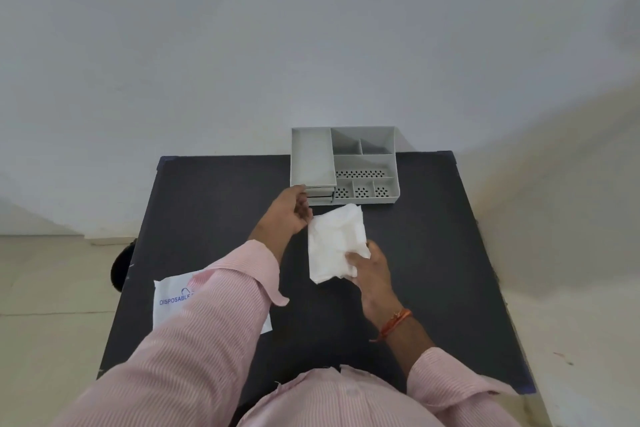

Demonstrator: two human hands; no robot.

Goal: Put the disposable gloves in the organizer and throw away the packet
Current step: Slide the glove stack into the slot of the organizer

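Note:
A folded wad of white disposable gloves (pixel 334 241) is held above the black table, just in front of the grey organizer (pixel 311 158). My right hand (pixel 367 267) grips the wad at its lower right corner. My left hand (pixel 289 211) is at the wad's upper left edge, fingers curled, near the organizer's front left corner; whether it grips the wad is unclear. The white packet (pixel 171 302), printed "DISPOSABLE" in blue, lies flat at the table's left edge, partly hidden under my left sleeve.
The organizer stands at the far edge of the black table (pixel 214 204), with one long compartment on the left, several smaller ones on the right, and small drawers at the front left. A dark round object (pixel 121 267) sits on the floor left of the table.

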